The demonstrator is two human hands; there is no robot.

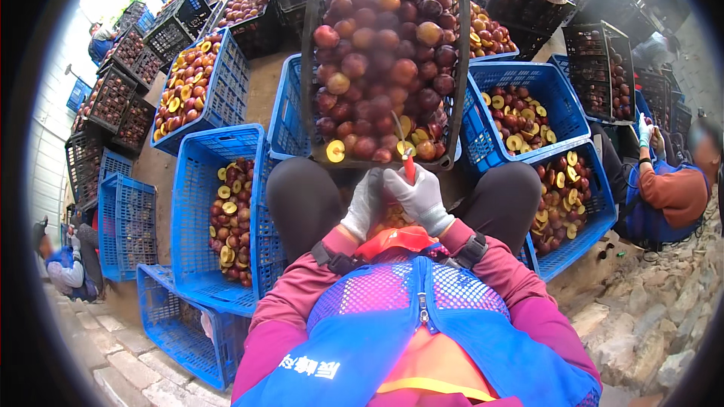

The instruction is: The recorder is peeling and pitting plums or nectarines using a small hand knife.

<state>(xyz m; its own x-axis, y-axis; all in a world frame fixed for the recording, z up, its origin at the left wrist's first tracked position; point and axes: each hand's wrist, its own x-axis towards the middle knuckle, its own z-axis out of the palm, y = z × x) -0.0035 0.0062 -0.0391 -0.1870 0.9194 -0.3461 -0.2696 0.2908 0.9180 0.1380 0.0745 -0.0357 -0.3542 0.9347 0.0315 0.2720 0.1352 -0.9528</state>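
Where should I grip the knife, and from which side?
Grip the knife by its red handle, probably from the person's side: the thin blade points away, over the plums, and the right hand holds the handle end.

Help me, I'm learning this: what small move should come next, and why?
If the left hand is empty (its palm is hidden), perhaps reach for a whole plum in the black crate, since the right hand already grips the knife.
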